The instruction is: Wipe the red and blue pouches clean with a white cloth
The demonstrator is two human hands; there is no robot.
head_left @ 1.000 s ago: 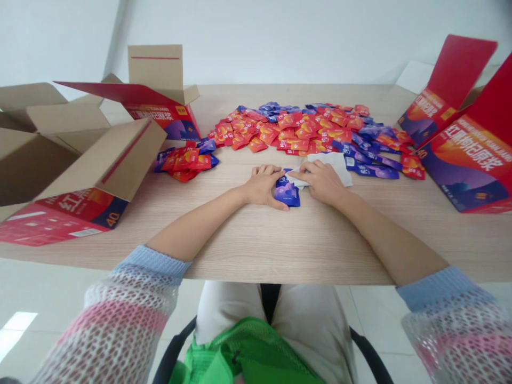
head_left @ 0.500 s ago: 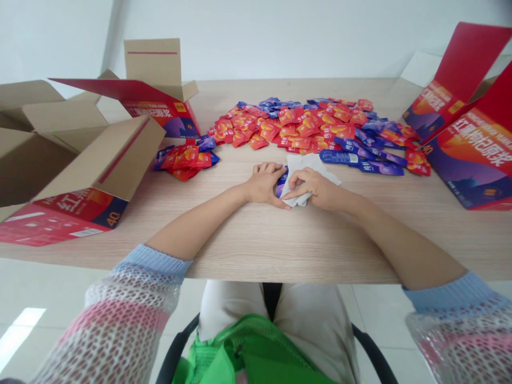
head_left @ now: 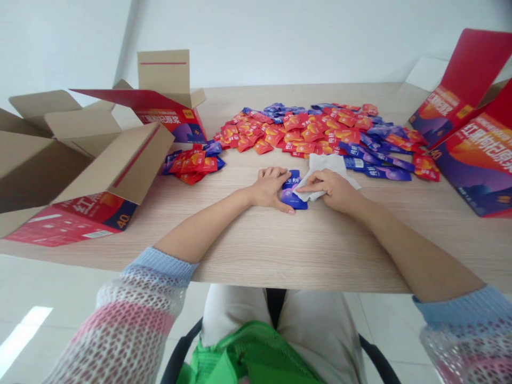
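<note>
A purple-blue pouch (head_left: 293, 193) lies flat on the table (head_left: 256, 245) between my hands. My left hand (head_left: 272, 189) rests at the pouch's left edge, thumb and fingers spread apart around that side. A white cloth or tissue (head_left: 326, 164) is pinched in my right hand (head_left: 330, 189), and part of it touches the pouch's right side. Behind my hands spreads a large heap of red sachets (head_left: 296, 133) mixed with blue ones (head_left: 386, 172). A smaller pile of red and blue sachets (head_left: 194, 162) sits to the left.
Open cardboard boxes stand on the left, one near (head_left: 96, 205) and one farther back (head_left: 172, 120). Two more red and purple boxes (head_left: 476, 154) are at the right. The table's front edge runs just above my lap.
My right hand and the white cloth have shifted right, uncovering more of the pouch. My left hand stays at its left side. The whole view has shifted slightly.
</note>
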